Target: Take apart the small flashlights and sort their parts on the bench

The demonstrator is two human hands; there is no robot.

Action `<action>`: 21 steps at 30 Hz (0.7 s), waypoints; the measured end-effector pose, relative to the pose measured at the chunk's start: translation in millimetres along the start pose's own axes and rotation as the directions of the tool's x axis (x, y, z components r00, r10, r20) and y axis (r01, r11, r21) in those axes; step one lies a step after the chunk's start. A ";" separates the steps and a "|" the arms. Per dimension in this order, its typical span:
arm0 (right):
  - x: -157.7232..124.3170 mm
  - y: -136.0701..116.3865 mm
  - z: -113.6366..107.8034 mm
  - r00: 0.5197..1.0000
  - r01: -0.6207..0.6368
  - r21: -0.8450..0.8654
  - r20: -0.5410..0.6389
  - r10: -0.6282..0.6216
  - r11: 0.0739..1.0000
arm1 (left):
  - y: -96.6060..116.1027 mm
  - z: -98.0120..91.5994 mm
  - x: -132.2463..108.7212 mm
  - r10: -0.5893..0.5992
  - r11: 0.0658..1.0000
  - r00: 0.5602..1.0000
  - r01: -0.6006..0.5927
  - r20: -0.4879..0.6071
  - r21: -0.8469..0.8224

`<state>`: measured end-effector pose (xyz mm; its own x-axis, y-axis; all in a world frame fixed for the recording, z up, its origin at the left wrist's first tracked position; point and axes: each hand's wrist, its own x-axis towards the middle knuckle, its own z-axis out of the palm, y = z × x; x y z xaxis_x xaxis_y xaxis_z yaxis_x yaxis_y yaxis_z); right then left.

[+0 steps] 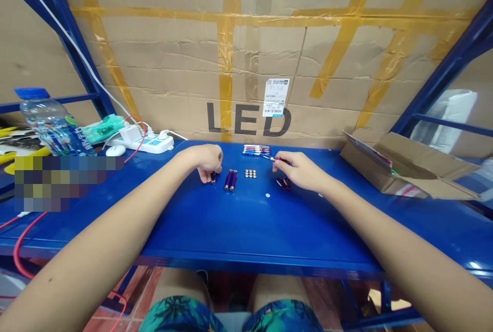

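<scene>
My left hand [210, 162] is closed over a short dark purple tube [213, 178], whose lower end shows below the fingers on the blue table. Just right of it lie purple metal tubes [230, 181] side by side. Several small silver button cells [250, 173] stand in a neat block at the middle. My right hand [295, 168] pinches a slim red-and-silver pen-like piece [276, 159], partly hidden by the fingers. Behind it is a row of red, silver and blue pen-like pieces [256, 150]. Dark red pieces [283, 183] lie beneath my right hand.
A large taped carton [173, 75] stands behind the blue table [246, 229]. At the right is an open cardboard box [400, 167]. A plastic bottle [54, 121], a white power strip [150, 142] and red cables [23, 250] are on the left.
</scene>
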<state>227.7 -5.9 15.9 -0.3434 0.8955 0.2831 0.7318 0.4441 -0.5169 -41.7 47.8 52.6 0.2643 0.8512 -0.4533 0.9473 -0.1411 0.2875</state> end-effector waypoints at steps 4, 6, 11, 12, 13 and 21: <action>-0.3 0.3 0.6 1.000 0.000 0.001 0.009 0.000 1.000 | -2.9 -0.8 1.8 -0.020 1.000 1.000 0.020 -0.021 0.009; -0.4 0.6 0.9 1.000 -0.002 0.005 0.014 0.002 1.000 | -4.0 -1.5 2.5 -0.025 1.000 0.999 0.026 -0.036 0.014; -0.5 1.0 1.5 1.000 -0.013 0.013 0.025 0.013 1.000 | -3.3 -2.3 0.9 -0.024 1.000 0.999 0.025 -0.031 0.018; -0.6 1.0 1.5 1.000 -0.013 0.015 0.026 0.013 1.000 | -2.9 -2.3 0.4 -0.028 0.999 0.999 0.028 -0.033 0.021; -0.7 0.9 1.5 1.000 -0.013 0.017 0.027 0.013 1.000 | -2.7 -2.3 0.0 -0.032 0.999 0.999 0.033 -0.037 0.024; -1.2 -0.9 1.6 0.999 -0.023 0.020 0.047 0.022 1.000 | -8.5 -5.0 3.2 -0.017 1.000 0.999 0.018 -0.048 0.023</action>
<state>226.5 -7.3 14.7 -0.3546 0.9053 0.2338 0.7275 0.4242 -0.5393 -49.8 54.3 52.9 0.2397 0.8766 -0.4173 0.9557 -0.1375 0.2603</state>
